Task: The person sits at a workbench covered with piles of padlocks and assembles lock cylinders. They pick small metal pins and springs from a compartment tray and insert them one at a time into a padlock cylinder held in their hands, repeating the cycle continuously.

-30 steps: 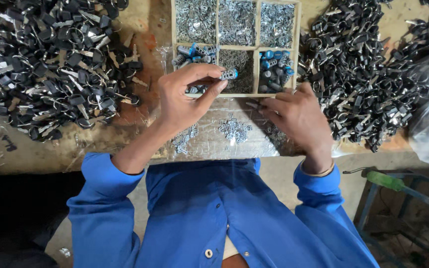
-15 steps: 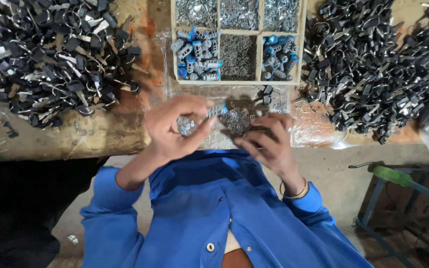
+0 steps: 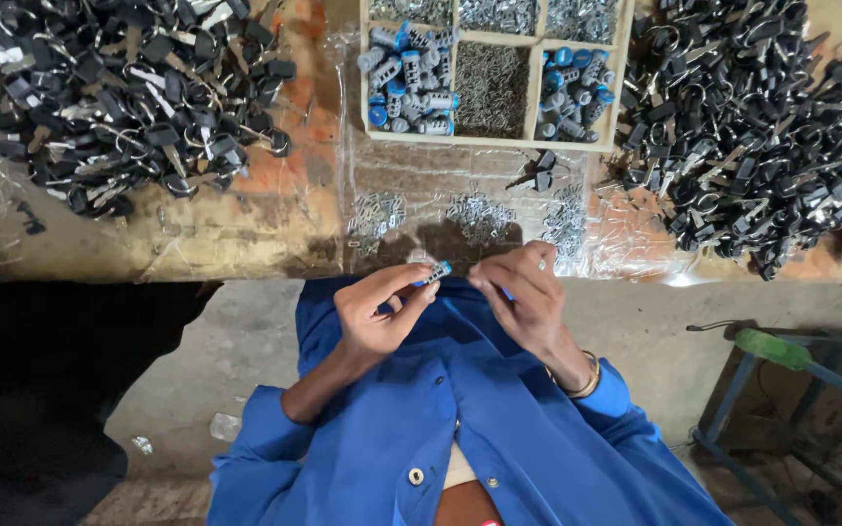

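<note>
Blue-capped lock cylinder (image 3: 435, 274) was pinched in the left hand (image 3: 379, 310), raised clear of the bench (image 3: 246, 234) for fitting, while the right hand (image 3: 521, 292) curled beside it, its contents hidden.

The small cylindrical part (image 3: 435, 274) with a blue plastic cap and dull metal body sat pinched in the left hand (image 3: 379, 310). At twelve o'clock, the pale, matt wooden divided tray (image 3: 492, 141) held shiny metal bits. The worn, rough wooden bench (image 3: 246, 224) lay under crinkled glossy clear plastic sheeting (image 3: 460, 195). The matt blue cloth shirt (image 3: 460, 419) looked smooth.
</note>
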